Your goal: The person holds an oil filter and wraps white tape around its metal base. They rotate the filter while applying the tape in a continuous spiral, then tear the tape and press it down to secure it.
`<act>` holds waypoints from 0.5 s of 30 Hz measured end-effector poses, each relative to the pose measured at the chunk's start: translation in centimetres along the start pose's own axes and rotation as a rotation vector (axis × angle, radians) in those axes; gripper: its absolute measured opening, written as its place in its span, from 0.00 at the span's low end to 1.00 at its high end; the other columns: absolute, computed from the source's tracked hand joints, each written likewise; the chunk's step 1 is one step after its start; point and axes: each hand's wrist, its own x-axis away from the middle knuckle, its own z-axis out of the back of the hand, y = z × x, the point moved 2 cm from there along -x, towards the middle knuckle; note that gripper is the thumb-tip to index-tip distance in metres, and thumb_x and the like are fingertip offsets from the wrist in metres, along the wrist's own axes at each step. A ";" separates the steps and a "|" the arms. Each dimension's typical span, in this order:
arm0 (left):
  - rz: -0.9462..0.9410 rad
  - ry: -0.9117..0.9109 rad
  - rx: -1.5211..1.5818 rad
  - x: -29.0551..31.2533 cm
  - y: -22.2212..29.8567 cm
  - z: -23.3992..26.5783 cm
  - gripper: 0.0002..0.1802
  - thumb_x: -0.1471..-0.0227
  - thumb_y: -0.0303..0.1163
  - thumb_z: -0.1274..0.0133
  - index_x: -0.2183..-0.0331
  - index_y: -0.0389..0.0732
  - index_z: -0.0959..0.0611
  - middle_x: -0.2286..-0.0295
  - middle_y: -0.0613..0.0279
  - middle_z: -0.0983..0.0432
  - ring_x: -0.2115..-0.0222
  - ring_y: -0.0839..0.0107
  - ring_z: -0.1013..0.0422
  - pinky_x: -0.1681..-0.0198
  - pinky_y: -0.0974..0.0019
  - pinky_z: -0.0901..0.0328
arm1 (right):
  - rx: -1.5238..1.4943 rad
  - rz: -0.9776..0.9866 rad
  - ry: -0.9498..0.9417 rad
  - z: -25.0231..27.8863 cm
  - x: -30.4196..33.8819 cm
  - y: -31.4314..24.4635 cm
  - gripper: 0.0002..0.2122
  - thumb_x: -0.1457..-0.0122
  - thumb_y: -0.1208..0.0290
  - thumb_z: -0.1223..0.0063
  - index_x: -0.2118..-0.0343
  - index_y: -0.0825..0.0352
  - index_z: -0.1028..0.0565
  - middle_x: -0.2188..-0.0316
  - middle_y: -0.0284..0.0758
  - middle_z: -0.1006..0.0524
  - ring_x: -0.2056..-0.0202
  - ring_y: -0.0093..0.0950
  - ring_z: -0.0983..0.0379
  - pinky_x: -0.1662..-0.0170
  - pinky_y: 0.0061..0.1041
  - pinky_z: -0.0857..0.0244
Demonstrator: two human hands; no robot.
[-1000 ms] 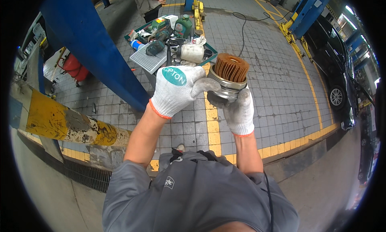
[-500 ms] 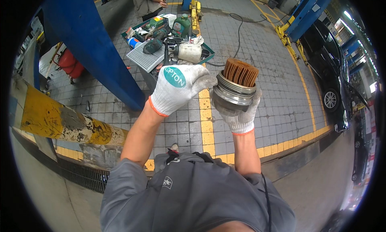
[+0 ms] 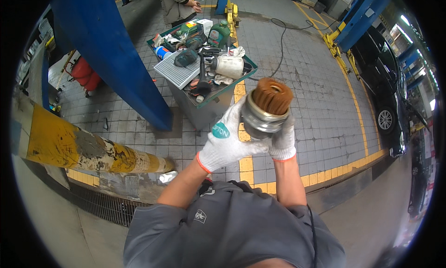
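Grey floor tiles (image 3: 320, 110) with yellow lines surround a tool cart (image 3: 211, 111) carrying a white panel filter (image 3: 176, 69) and a whitish bottle (image 3: 229, 66). Left gloved hand (image 3: 233, 140) is curled around the left side of a ridged metal housing (image 3: 264, 120); right gloved hand (image 3: 284, 142) grasps its right side. Brown pleated cartridge (image 3: 271, 100) protrudes from the housing's top, nearer the wearer than the cart.

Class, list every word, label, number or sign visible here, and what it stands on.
Left hand's glove back: white capital letters on a green oval, partly turned away; wording not copied here.
Grey shirt: pale emblem, too small to read.
White box and blue can: any print is too small.
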 end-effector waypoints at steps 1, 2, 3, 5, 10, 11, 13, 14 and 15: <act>0.060 0.006 -0.005 0.2 -0.5 -0.1 0.69 0.59 0.50 0.17 0.29 0.31 0.40 0.39 0.41 0.28 0.37 0.51 0.27 0.34 0.53 0.31 | 0.064 -0.033 0.056 -0.3 -0.1 0.7 0.52 0.47 0.39 0.25 0.28 0.68 0.38 0.32 0.43 0.29 0.33 0.36 0.29 0.29 0.40 0.33; 0.131 0.034 0.123 0.4 -1.1 0.3 0.68 0.60 0.48 0.17 0.30 0.31 0.39 0.39 0.42 0.27 0.37 0.53 0.27 0.34 0.53 0.30 | 0.133 -0.002 0.034 -0.7 -0.4 1.4 0.54 0.49 0.39 0.24 0.28 0.69 0.40 0.31 0.43 0.30 0.32 0.35 0.31 0.28 0.38 0.35; 0.222 0.039 0.256 0.6 -1.6 0.8 0.68 0.61 0.46 0.16 0.30 0.31 0.39 0.39 0.44 0.27 0.37 0.55 0.27 0.34 0.54 0.30 | 0.185 0.003 0.023 -1.1 -0.7 2.2 0.59 0.53 0.37 0.22 0.27 0.72 0.42 0.31 0.43 0.32 0.30 0.34 0.35 0.27 0.37 0.40; 0.323 0.067 0.402 0.9 -2.7 2.1 0.68 0.66 0.39 0.13 0.32 0.32 0.37 0.38 0.48 0.27 0.38 0.60 0.27 0.35 0.56 0.29 | 0.217 -0.025 0.029 -1.8 -1.5 3.9 0.64 0.57 0.34 0.20 0.27 0.74 0.44 0.30 0.45 0.34 0.29 0.34 0.38 0.25 0.38 0.43; 0.427 0.061 0.293 1.0 -4.6 5.9 0.57 0.64 0.38 0.15 0.36 0.37 0.29 0.42 0.54 0.21 0.43 0.64 0.22 0.39 0.58 0.26 | 0.260 -0.067 -0.031 -3.5 -3.8 7.1 0.61 0.52 0.37 0.21 0.26 0.73 0.45 0.29 0.46 0.36 0.27 0.37 0.41 0.24 0.39 0.48; 0.487 0.065 0.267 0.7 -5.2 6.6 0.55 0.63 0.38 0.15 0.37 0.37 0.27 0.44 0.55 0.20 0.45 0.65 0.21 0.40 0.59 0.26 | 0.308 -0.046 -0.036 -3.8 -4.3 7.4 0.58 0.48 0.35 0.24 0.27 0.73 0.44 0.30 0.45 0.35 0.28 0.35 0.40 0.24 0.38 0.47; 0.473 0.104 0.201 0.2 -5.7 7.7 0.47 0.60 0.35 0.18 0.40 0.36 0.23 0.49 0.57 0.16 0.49 0.68 0.19 0.43 0.62 0.25 | 0.412 -0.053 -0.048 -4.3 -5.4 7.3 0.55 0.44 0.35 0.29 0.27 0.74 0.42 0.31 0.45 0.34 0.28 0.35 0.39 0.25 0.37 0.47; 0.509 0.099 0.239 -0.2 -6.2 8.2 0.46 0.60 0.33 0.19 0.41 0.35 0.22 0.49 0.58 0.16 0.49 0.69 0.19 0.44 0.62 0.25 | 0.453 -0.024 -0.075 -4.5 -6.2 7.1 0.53 0.42 0.34 0.31 0.28 0.74 0.41 0.31 0.45 0.33 0.29 0.34 0.39 0.25 0.37 0.46; 0.504 0.095 0.308 -0.7 -6.7 8.6 0.45 0.60 0.31 0.19 0.41 0.35 0.22 0.49 0.58 0.16 0.50 0.70 0.20 0.44 0.63 0.25 | 0.525 -0.001 -0.104 -4.6 -7.1 6.6 0.49 0.36 0.34 0.38 0.28 0.74 0.38 0.32 0.44 0.32 0.30 0.33 0.38 0.27 0.36 0.45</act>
